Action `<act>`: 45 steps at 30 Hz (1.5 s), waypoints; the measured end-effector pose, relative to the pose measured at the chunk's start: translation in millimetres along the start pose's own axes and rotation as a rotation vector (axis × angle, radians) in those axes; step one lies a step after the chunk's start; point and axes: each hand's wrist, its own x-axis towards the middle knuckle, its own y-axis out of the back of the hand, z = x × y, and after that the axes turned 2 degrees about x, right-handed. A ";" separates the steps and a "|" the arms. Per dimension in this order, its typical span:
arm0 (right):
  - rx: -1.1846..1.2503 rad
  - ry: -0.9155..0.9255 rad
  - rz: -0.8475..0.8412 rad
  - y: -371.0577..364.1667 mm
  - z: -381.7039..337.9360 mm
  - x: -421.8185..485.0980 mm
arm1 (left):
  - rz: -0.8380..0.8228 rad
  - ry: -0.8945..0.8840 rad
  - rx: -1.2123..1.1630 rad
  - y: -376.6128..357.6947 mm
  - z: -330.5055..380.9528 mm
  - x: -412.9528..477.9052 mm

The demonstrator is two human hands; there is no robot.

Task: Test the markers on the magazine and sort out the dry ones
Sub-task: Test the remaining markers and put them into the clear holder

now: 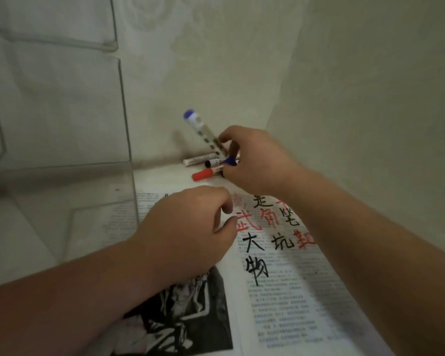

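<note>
Blue marker [203, 132], likely light and slick: right hand [254, 160] pinches its barrel beyond the magazine [280, 299]; left hand [183, 227] hovers loosely curled, empty.

Four markers [203, 136] [199, 159] [213, 163] [203, 174], one magazine [293, 304], two hands [185, 227] [254, 160], one clear box [62, 111].
</note>
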 end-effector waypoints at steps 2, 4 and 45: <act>0.458 -0.207 0.033 15.3 4.4 -27.6 | 0.048 -0.015 -0.006 0.7 2.4 -0.7; 0.896 -0.366 -0.097 26.5 10.6 -55.7 | 0.058 -0.036 0.024 1.4 4.8 -1.4; 1.214 -0.031 0.374 40.1 51.4 -98.6 | -0.117 -0.099 -0.440 5.5 22.1 -13.2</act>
